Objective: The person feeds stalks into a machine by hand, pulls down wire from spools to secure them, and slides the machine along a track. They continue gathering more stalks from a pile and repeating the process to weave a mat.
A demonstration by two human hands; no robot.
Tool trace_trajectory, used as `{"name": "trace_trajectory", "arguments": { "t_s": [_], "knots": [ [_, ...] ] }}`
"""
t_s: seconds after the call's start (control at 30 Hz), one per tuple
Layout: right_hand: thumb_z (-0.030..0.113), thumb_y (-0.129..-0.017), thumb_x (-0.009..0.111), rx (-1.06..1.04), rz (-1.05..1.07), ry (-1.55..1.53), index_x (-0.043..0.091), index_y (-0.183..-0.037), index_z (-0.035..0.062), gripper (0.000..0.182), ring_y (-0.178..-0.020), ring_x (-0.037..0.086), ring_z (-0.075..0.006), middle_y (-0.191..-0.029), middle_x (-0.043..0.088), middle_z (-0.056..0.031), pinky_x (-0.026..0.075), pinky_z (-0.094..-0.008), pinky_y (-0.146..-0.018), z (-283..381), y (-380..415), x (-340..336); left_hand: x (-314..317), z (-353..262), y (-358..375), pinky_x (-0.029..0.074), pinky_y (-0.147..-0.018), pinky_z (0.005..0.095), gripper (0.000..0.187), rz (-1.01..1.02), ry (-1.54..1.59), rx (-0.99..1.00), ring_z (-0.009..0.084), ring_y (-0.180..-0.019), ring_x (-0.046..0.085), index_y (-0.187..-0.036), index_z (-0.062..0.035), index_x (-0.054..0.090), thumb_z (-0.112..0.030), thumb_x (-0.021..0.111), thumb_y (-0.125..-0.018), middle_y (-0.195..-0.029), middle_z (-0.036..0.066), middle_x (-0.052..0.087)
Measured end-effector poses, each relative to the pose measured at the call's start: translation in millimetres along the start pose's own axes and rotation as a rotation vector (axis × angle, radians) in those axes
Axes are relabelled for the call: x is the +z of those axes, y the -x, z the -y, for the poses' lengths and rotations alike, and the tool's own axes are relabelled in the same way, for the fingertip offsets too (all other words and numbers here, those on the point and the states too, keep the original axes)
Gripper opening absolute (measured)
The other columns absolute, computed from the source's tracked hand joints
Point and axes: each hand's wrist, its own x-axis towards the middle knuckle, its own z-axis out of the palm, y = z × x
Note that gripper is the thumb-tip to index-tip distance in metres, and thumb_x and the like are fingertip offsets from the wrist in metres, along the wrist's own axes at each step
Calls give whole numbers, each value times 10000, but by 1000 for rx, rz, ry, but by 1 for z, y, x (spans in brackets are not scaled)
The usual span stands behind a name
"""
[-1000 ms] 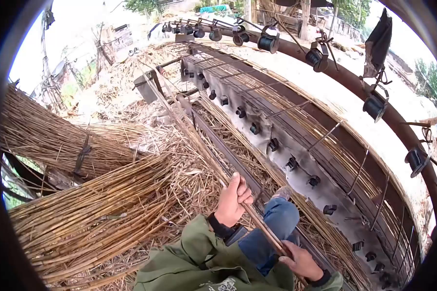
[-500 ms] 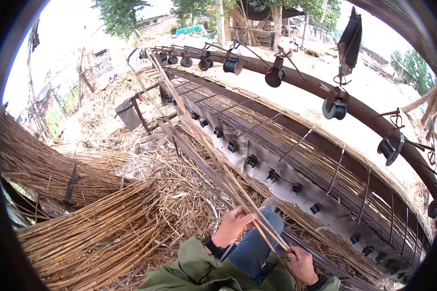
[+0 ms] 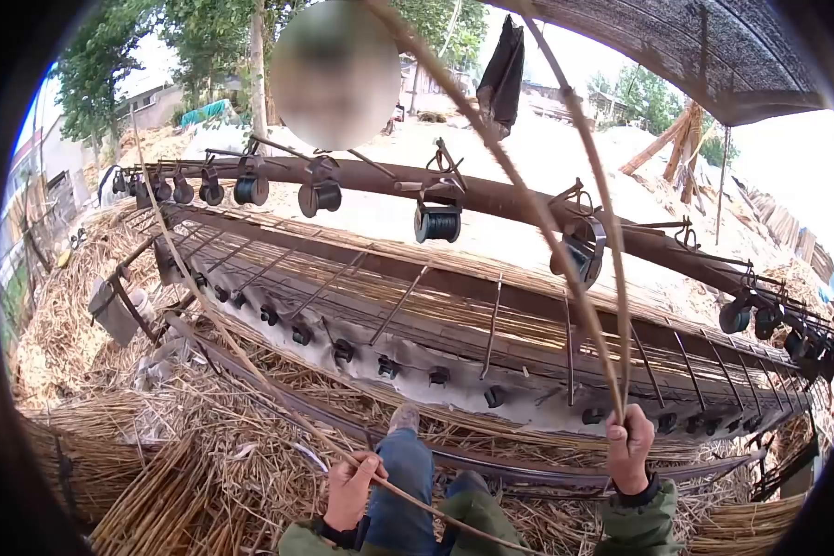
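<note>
My left hand (image 3: 350,489) is closed around a long thin reed stalk (image 3: 250,366), which runs up to the far left and down past my lap. On the right, my raised hand (image 3: 629,450) grips the lower ends of two reed stalks (image 3: 579,301); they stand steeply and pass out of the top of the view. Beyond both hands lies a long mat-weaving frame with reeds (image 3: 417,338) laid along it. Wire spools (image 3: 437,222) hang from its curved pipe (image 3: 519,199). Small dark bobbins (image 3: 388,367) line the near side.
A reed bundle (image 3: 162,500) lies at my lower left, and loose husks (image 3: 227,426) cover the ground. A metal rail (image 3: 519,468) crosses just before my legs. Thin rods (image 3: 494,324) stick out along the frame. A dark shade cloth (image 3: 704,51) hangs overhead at right.
My hands have moved apart, and the stalks are split between them. My right hand has risen with two stalks swung upright. The view has turned to the right.
</note>
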Motion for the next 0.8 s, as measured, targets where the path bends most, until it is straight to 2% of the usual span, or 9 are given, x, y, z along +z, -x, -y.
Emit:
{"name": "trace_trajectory", "arguments": {
  "t_s": [0.07, 0.1, 0.2, 0.27, 0.4, 0.53, 0.63, 0.7, 0.8],
  "knots": [
    [418, -898, 520, 41, -191, -310, 458, -820, 42, 389, -483, 302, -30, -574, 361, 42, 228, -200, -429, -12, -6, -28, 0, -1, 2, 486, -587, 266, 155, 59, -7, 35, 146, -641, 573, -931, 16, 579, -131, 534, -906, -684, 61, 566],
    [435, -904, 505, 1, -343, -340, 436, -848, 53, 392, -485, 279, -23, -585, 327, 48, 211, -187, -423, -14, -8, -38, -1, 0, 3, 486, -598, 269, 153, 97, 41, 12, 146, -642, 572, -938, 19, 580, -121, 528, -908, -682, 60, 566],
    [407, -931, 463, -55, -541, -513, 427, -845, 77, 343, -467, 212, -21, -612, 282, 52, 164, -190, -401, -22, -9, -99, -2, 3, 3, 487, -626, 274, 150, 216, 126, -35, 149, -653, 573, -965, 25, 582, -98, 514, -913, -687, 62, 570],
    [394, -943, 435, -1, -810, -682, 418, -833, 104, 311, -458, 182, -29, -607, 231, 56, 162, -196, -378, -8, -14, -143, 2, 8, 5, 486, -637, 270, 155, 274, 117, -36, 151, -672, 580, -988, 25, 584, -89, 509, -915, -703, 68, 581],
    [370, -960, 401, 71, -903, -742, 398, -797, 105, 311, -451, 186, -53, -587, 233, 41, 181, -204, -371, -25, -12, -221, 5, 4, 9, 493, -660, 265, 181, 373, -71, -76, 154, -741, 597, -1043, 7, 585, -100, 509, -920, -777, 88, 611],
    [330, -981, 346, 54, -957, -829, 348, -738, 93, 340, -446, 192, -73, -583, 225, 25, 193, -219, -381, -54, -4, -305, 11, 1, 13, 489, -726, 260, 203, 463, -14, -157, 158, -792, 602, -1056, 11, 595, -116, 516, -919, -850, 93, 627],
    [304, -990, 311, 104, -1049, -902, 313, -710, 91, 352, -448, 188, -83, -582, 223, 12, 200, -231, -388, -37, 2, -290, 17, 1, 9, 493, -761, 269, 210, 599, -80, -153, 161, -829, 605, -1046, 15, 608, -127, 524, -915, -952, 121, 626],
    [305, -997, 277, 75, -919, -1067, 296, -701, 93, 365, -456, 179, -89, -589, 227, 4, 207, -235, -393, -54, 28, -281, 29, -1, 8, 489, -767, 269, 219, 642, -68, -128, 149, -879, 593, -1068, 17, 604, -115, 515, -917, -1056, 117, 601],
    [347, -995, 251, 30, -875, -1165, 352, -769, 77, 367, -458, 185, -81, -594, 231, 14, 210, -232, -394, -20, 47, -172, 52, -4, 5, 482, -785, 274, 239, 701, -29, -160, 151, -941, 579, -1096, 10, 599, -127, 504, -924, -1165, 116, 562]
  ]
}}
